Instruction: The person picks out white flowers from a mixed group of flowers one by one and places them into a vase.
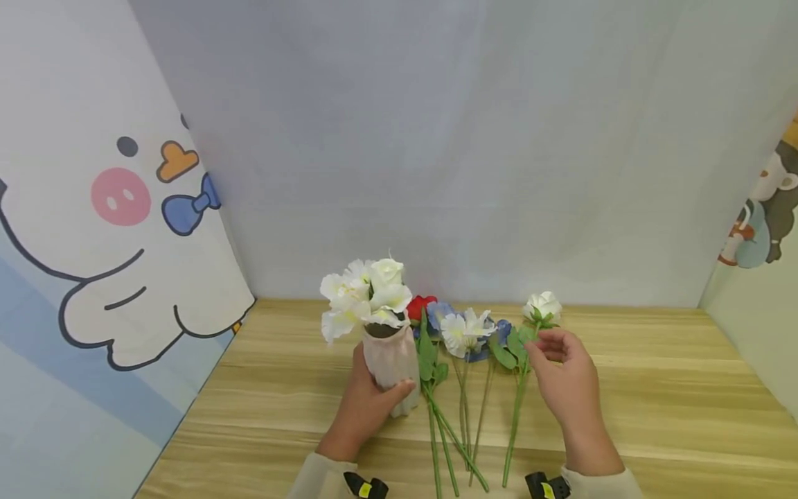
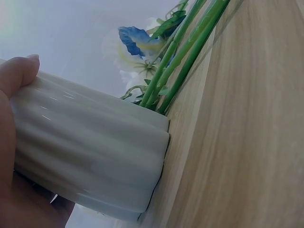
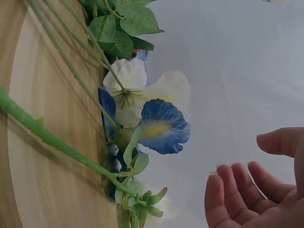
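My left hand (image 1: 366, 410) grips a white, ribbed vase (image 1: 391, 360), thumb across its front. In the left wrist view the base of the vase is at the table top. White flowers (image 1: 349, 294), among them a white rose, stand in its mouth. My right hand (image 1: 569, 381) is beside the stem of a lying white rose (image 1: 542, 307). In the right wrist view its fingers (image 3: 230, 199) are loosely bent, thumb apart, with nothing between them. Green leaves (image 1: 514, 346) sit along that rose's stem.
Between the hands lie several loose stems: a red flower (image 1: 421, 306), a white flower (image 1: 466, 333) and blue flowers (image 3: 164, 126). They rest on a wooden table (image 1: 673, 402). A grey backdrop (image 1: 474, 152) rises behind, and a cartoon-printed panel (image 1: 75, 229) stands at the left.
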A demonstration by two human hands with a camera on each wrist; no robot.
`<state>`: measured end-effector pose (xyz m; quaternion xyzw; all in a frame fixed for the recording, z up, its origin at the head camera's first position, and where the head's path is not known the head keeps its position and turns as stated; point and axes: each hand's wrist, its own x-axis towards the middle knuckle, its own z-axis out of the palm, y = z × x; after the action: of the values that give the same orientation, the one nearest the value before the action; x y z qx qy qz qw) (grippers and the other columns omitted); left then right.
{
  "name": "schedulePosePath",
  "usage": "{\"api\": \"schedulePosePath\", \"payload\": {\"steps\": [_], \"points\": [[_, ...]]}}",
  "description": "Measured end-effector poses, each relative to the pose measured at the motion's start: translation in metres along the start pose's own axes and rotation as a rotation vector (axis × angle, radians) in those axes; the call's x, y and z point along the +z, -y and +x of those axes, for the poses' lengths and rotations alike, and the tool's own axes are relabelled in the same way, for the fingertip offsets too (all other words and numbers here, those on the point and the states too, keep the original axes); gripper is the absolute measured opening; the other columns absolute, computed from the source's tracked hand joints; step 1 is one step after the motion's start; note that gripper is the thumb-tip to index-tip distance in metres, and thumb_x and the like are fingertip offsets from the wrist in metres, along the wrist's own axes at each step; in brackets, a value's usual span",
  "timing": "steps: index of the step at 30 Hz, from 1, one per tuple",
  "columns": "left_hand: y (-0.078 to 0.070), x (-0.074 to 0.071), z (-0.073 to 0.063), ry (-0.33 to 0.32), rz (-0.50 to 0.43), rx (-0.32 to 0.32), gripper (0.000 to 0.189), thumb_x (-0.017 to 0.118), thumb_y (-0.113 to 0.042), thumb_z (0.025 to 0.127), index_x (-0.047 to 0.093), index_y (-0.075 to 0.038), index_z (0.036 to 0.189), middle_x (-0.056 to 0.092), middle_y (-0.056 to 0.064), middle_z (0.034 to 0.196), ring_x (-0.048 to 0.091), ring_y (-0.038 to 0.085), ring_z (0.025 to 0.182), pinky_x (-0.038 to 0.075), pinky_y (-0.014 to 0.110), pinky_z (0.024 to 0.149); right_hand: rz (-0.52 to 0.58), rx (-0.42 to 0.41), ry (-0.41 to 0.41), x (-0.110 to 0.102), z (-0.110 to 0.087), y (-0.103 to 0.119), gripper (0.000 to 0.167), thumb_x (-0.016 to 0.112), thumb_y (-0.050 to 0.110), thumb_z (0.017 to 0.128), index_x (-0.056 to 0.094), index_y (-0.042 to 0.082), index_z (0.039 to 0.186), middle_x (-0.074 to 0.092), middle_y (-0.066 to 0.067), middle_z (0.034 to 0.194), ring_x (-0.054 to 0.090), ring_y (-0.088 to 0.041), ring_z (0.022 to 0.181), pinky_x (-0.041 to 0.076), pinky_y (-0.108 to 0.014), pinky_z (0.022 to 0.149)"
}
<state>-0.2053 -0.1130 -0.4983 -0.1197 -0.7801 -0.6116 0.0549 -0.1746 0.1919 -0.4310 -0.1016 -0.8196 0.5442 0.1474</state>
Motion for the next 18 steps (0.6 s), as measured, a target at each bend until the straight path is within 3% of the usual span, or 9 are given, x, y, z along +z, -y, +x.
{"api": "schedulePosePath", "payload": {"steps": [4,10,18], "points": [[0.001,0.000,-0.001,-0.002,0.006,-0.020,0.094,0.086,-0.023,0.084,0.024,-0.017,0.154,0.052,0.012,0.135,0.058,0.028,0.116,0.046,0.052,0.098,-0.106,0.039,0.050,-0.001,0.001,-0.006,0.043,0.063,0.032,0.103,0.057,0.001,0.133,0.063,-0.017,0.124,0.059,-0.030,0.113,0.050,-0.034,0.081],[0.000,-0.002,-0.003,-0.007,-0.002,-0.021,0.096,0.086,-0.023,0.084,0.023,-0.017,0.155,0.052,0.010,0.136,0.058,0.028,0.116,0.047,0.052,0.098,-0.148,0.063,0.108,0.006,0.001,-0.011,0.043,0.064,0.028,0.103,0.056,-0.001,0.133,0.063,-0.018,0.123,0.059,-0.033,0.113,0.052,-0.040,0.081],[-0.001,0.000,-0.001,-0.008,0.004,-0.010,0.096,0.087,-0.021,0.082,0.024,-0.018,0.155,0.051,0.008,0.137,0.056,0.027,0.117,0.044,0.053,0.100,-0.227,0.110,0.193,0.010,0.003,-0.020,0.057,0.067,0.027,0.099,0.047,-0.008,0.140,0.057,-0.027,0.130,0.056,-0.042,0.117,0.049,-0.055,0.091]]}}
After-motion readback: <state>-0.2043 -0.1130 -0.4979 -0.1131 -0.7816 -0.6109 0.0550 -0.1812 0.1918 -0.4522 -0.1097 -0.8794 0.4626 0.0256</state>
